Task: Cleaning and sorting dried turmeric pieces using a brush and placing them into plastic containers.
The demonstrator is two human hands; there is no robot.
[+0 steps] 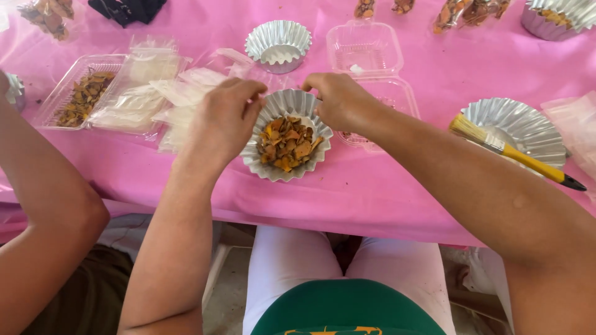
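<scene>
Fluted foil cup (287,172), 1, near table edge (347,205), holding orange-brown dried chips (287,141). Left hand (222,118) and right hand (338,99) pinching opposite rim sides, apparently steadying it. Yellow-handled brush (515,152) resting across empty foil cup (528,127), right.

Both forearms reach forward and angle inward; the left hand (223,118) and right hand (338,99) hover close together, knuckles up, fingers curled.

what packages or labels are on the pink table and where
Clear plastic clamshell: far left, rectangular, holding brown-orange pieces.
Empty clear clamshell: beyond the right hand, lid open.
Clear plastic bags: piled beyond the left hand, whitish.
Small filled bags: far edge, orange-brown contents.
No labels or screens visible.
</scene>
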